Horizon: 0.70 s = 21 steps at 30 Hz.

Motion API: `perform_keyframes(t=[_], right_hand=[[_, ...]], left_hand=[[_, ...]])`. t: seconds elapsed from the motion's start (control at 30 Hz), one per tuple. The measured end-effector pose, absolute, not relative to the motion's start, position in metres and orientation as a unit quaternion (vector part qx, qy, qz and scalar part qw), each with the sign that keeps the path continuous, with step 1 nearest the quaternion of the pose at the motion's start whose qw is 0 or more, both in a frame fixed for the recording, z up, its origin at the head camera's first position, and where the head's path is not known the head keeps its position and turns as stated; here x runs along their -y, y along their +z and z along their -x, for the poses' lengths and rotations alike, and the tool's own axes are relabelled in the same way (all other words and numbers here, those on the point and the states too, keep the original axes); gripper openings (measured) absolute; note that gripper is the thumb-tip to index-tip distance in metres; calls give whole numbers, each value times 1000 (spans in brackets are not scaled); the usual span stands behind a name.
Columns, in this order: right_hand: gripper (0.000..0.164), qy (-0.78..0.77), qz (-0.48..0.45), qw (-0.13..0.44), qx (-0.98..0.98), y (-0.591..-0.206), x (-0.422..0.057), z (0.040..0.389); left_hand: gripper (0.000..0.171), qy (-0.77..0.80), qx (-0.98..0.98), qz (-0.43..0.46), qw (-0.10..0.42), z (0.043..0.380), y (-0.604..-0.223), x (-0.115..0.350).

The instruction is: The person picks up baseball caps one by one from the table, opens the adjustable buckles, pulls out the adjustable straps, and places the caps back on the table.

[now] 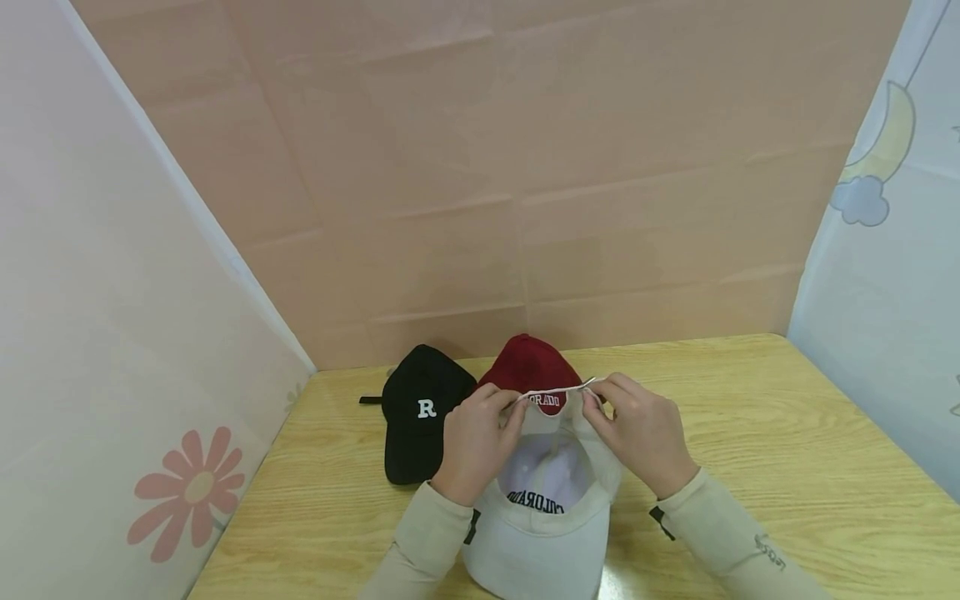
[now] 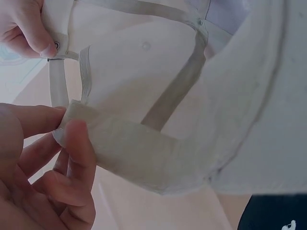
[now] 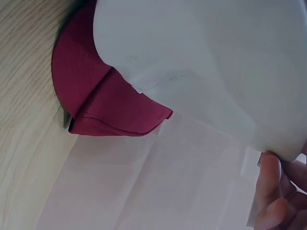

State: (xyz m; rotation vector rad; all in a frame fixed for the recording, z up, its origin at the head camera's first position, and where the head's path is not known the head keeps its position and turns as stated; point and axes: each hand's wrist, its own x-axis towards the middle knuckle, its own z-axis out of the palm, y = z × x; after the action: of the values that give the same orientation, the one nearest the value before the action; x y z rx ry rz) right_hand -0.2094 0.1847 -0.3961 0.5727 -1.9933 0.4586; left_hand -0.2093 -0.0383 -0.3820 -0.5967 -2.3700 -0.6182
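A white baseball cap (image 1: pixel 538 554) is tilted so its inside shows, brim toward me, with dark "COLORADO" lettering (image 1: pixel 536 502) seen reversed. Its thin back strap (image 1: pixel 553 391) stretches between both hands. My left hand (image 1: pixel 478 442) pinches the strap's left end between thumb and forefinger, at the cap's fabric edge (image 2: pixel 79 110) in the left wrist view. On the other side, my right hand (image 1: pixel 647 433) pinches the strap by the small metal buckle (image 1: pixel 588 382). The right wrist view shows that hand's fingertips (image 3: pixel 269 175) at the cap's lower edge.
Behind the white cap stands a dark red cap (image 1: pixel 528 364) with white lettering. To its left is a black cap (image 1: pixel 423 387) with a white R and a strap end sticking out. All are on a wood-grain table (image 1: pixel 750 433), with cloth walls (image 1: pixel 450 167) around it.
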Motion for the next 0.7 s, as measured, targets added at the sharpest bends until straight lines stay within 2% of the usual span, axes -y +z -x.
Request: perform_keyframes(t=[0.7], right_hand=[[5,194,-224,483,824,-394,-186,211]], left_hand=[[17,-242,894,226,301,212,-379,43]])
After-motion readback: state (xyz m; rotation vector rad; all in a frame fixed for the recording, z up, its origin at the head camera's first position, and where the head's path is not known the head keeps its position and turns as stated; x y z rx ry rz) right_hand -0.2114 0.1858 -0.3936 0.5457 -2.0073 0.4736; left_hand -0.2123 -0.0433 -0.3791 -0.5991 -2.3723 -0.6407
